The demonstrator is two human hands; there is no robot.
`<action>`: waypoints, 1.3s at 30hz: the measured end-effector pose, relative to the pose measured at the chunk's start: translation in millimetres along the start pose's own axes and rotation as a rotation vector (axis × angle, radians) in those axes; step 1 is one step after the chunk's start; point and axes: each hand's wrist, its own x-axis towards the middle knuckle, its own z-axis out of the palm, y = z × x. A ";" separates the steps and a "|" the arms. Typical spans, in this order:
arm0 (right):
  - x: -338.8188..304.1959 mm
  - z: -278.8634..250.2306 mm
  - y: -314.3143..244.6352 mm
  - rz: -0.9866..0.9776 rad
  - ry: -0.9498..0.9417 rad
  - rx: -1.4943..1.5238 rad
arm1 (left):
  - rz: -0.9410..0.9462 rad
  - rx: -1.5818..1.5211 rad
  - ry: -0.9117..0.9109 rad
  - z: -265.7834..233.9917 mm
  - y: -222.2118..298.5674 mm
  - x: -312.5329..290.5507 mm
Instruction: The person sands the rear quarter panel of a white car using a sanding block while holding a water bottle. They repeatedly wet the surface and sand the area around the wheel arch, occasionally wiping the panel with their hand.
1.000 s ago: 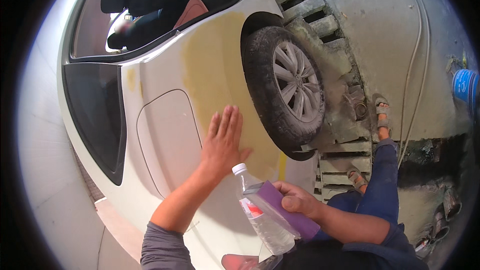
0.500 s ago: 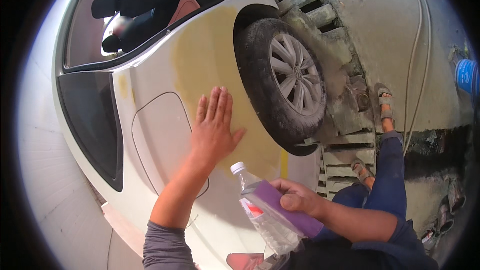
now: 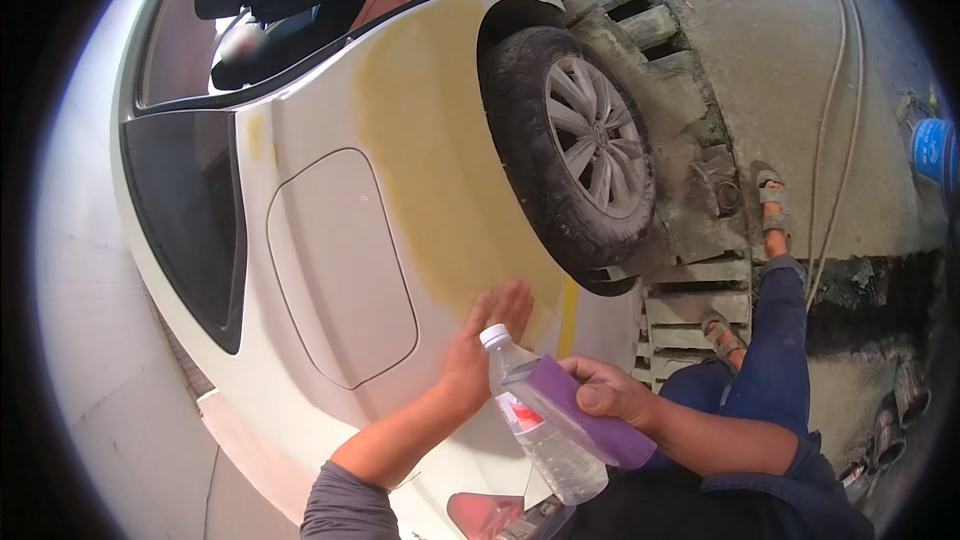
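My left hand [image 3: 492,340] lies flat with its fingers outstretched on a white car's rear side panel [image 3: 320,120]. Its fingertips reach the lower edge of a yellowish filler patch [image 3: 440,170], beside the fuel flap [image 3: 340,265]. Part of that hand is hidden behind a clear plastic bottle [image 3: 562,465] with a white cap. My right hand [image 3: 615,400] grips a purple sanding block [image 3: 565,400] together with the bottle, its thumb pressed on the purple face. Clear liquid shows inside the bottle.
To the right of the panel is the dusty rear wheel [image 3: 575,140]. Wooden slats [image 3: 700,310] lie by my sandalled feet. A hose [image 3: 828,120] runs over the concrete floor, with a blue bucket [image 3: 932,152] at the far right. A red tail light [image 3: 485,515] shows below.
My left hand has slid down the panel, from the middle of the filler patch to its lower edge. My right hand still holds the bottle and sanding block, shifted slightly right.
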 end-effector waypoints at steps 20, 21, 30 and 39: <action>-20.8 -10.5 23.9 -0.060 0.051 -0.024 | -0.223 -0.415 0.028 -8.7 -36.3 36.2; -22.5 -11.8 26.3 -0.065 0.051 -0.029 | -0.177 -0.384 -0.005 -8.6 -24.7 30.9; -32.5 -29.4 53.0 -0.044 0.073 -0.138 | -0.033 -0.254 -0.050 -11.0 28.0 11.7; -36.4 -38.9 40.6 -0.091 0.140 -0.034 | 0.142 -0.519 0.054 12.1 71.8 -6.6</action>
